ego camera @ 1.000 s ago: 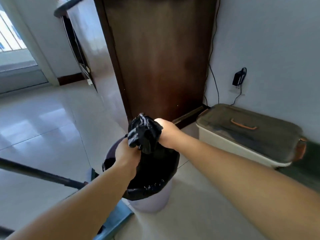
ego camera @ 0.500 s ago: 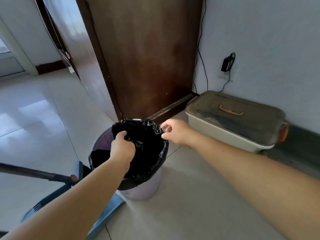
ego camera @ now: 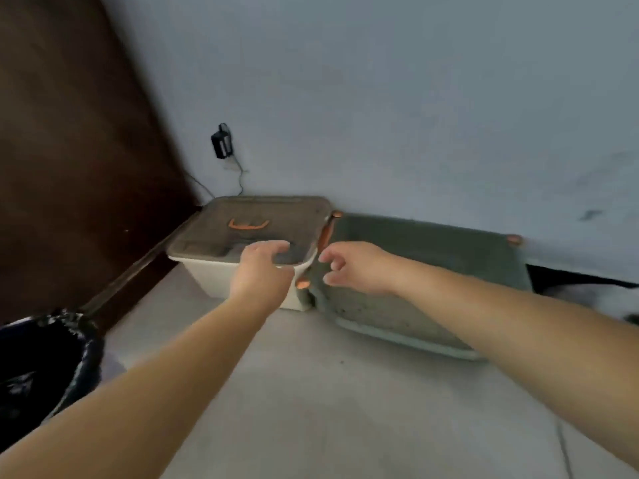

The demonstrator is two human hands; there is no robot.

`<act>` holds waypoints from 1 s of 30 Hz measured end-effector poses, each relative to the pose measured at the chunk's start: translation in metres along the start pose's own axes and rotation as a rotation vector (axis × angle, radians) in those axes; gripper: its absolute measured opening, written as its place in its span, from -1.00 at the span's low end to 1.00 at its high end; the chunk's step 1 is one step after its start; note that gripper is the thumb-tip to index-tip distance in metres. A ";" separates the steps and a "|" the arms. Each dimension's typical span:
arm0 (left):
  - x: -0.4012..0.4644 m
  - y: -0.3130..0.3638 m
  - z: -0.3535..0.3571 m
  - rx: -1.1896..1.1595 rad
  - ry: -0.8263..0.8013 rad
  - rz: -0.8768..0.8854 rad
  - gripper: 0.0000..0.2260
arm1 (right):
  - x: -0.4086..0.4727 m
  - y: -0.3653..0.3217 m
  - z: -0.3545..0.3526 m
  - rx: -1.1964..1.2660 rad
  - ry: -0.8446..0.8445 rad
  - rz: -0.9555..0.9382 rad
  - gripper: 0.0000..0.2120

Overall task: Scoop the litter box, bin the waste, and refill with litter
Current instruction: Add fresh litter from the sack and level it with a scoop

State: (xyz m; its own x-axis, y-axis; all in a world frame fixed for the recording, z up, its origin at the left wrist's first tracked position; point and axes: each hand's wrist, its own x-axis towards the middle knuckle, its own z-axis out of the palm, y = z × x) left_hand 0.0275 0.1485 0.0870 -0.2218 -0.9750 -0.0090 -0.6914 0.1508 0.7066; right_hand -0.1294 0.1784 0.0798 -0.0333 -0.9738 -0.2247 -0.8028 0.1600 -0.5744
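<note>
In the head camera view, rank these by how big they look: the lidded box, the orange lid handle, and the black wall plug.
1. lidded box, clearly largest
2. orange lid handle
3. black wall plug
The last two look alike, so their order is unsure.

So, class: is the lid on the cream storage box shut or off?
Shut. The grey lid lies flat over the cream storage box, its orange handle on top; the left hand only reaches its near corner.

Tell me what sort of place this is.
Likely a home's indoor corner set up for a cat: tiled floor, lidded litter box against a painted wall, and a bag-lined bin nearby.
</note>
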 end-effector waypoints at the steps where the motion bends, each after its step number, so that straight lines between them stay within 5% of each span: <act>1: -0.002 0.020 0.020 -0.019 -0.050 0.043 -0.64 | -0.015 0.027 -0.012 0.044 0.040 0.052 -0.60; 7: -0.039 0.133 0.164 -0.048 -0.389 0.210 -0.67 | -0.138 0.204 -0.055 0.228 0.401 0.425 -0.64; 15: -0.097 0.199 0.284 -0.030 -0.699 0.301 -0.72 | -0.241 0.332 -0.064 0.289 0.726 0.750 -0.89; 17: -0.107 0.210 0.308 0.018 -0.761 0.333 -0.71 | -0.250 0.355 -0.058 0.253 0.658 0.871 -0.85; 23: -0.113 0.225 0.356 0.164 -0.817 0.422 -0.61 | -0.238 0.399 -0.014 0.014 0.111 1.019 -0.72; 30: -0.101 0.224 0.371 0.274 -0.875 0.434 -0.53 | -0.224 0.411 -0.016 -0.114 0.010 1.029 -0.73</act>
State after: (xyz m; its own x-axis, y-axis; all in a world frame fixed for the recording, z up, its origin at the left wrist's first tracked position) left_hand -0.3601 0.3417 -0.0168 -0.8410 -0.3819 -0.3832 -0.5409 0.6026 0.5867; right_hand -0.4613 0.4601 -0.0927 -0.7400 -0.3755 -0.5581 -0.4345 0.9002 -0.0295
